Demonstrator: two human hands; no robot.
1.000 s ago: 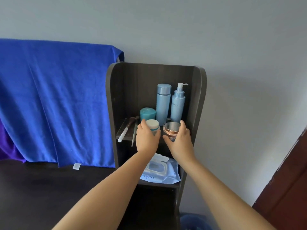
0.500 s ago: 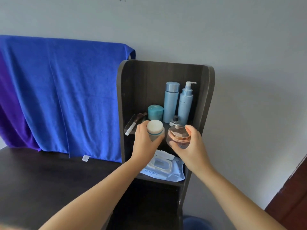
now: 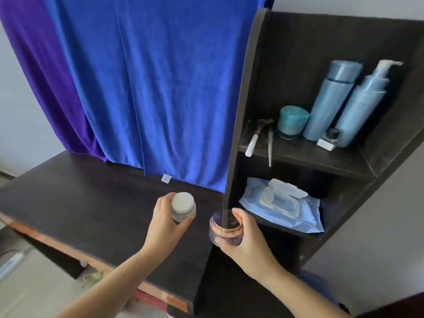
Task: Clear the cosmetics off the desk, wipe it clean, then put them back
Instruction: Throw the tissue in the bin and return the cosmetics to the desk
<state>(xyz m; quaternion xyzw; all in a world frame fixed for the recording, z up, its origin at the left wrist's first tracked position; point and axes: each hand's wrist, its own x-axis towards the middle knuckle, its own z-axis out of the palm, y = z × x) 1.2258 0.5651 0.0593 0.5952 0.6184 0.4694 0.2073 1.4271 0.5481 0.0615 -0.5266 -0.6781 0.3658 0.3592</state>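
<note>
My left hand (image 3: 164, 223) grips a small white-lidded jar (image 3: 183, 207) above the dark desk (image 3: 80, 203). My right hand (image 3: 243, 243) holds a clear jar with a rose-gold lid (image 3: 226, 229) in front of the shelf unit's left side panel (image 3: 241, 111). On the upper shelf stand a teal jar (image 3: 292, 121), a tall blue bottle (image 3: 331, 102) and a blue pump bottle (image 3: 362, 104). A small white-and-black bottle (image 3: 328, 140), a makeup brush (image 3: 257, 136) and a thin green stick (image 3: 270, 148) lie there too.
A pack of wet wipes (image 3: 283, 205) lies on the lower shelf. A blue towel (image 3: 160, 88) and a purple cloth (image 3: 43, 72) hang behind the desk. The desk's front edge (image 3: 75, 251) runs diagonally at lower left, with floor below.
Both hands have pulled the two jars off the upper shelf and carried them down and left toward the desk. The view has swung closer and leftward.
</note>
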